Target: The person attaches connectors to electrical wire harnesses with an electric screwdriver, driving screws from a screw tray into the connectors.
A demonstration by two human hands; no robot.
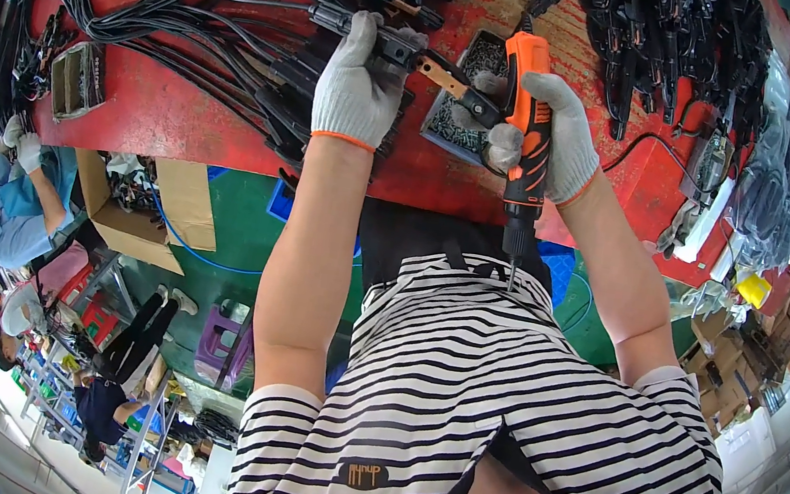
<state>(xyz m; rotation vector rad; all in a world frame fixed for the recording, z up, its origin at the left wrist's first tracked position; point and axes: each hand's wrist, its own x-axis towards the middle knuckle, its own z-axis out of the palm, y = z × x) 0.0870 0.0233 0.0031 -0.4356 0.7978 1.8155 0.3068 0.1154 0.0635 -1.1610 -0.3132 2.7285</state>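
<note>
Both of my hands wear white knit gloves with orange cuffs. My left hand (358,90) is closed around the black handle of a welding clamp, which has a copper-coloured strip (442,77) and a cable running off to the left. The clamp's black tip (480,109) reaches the fingers of my right hand (567,135). That hand is wrapped around an orange and black electric screwdriver (529,155), its bit pointing back toward my striped shirt. Whether those fingers also touch the clamp tip, I cannot tell. Beneath the clamp sits a tray of small screws (443,117), partly hidden by the glove.
Black cables with clamps (231,47) cover the red table (143,100) on the left. More black clamp parts (661,42) are heaped at the far right, beside bagged cables (777,190). A small box (78,81) stands at left. Co-workers (16,214) are at lower left.
</note>
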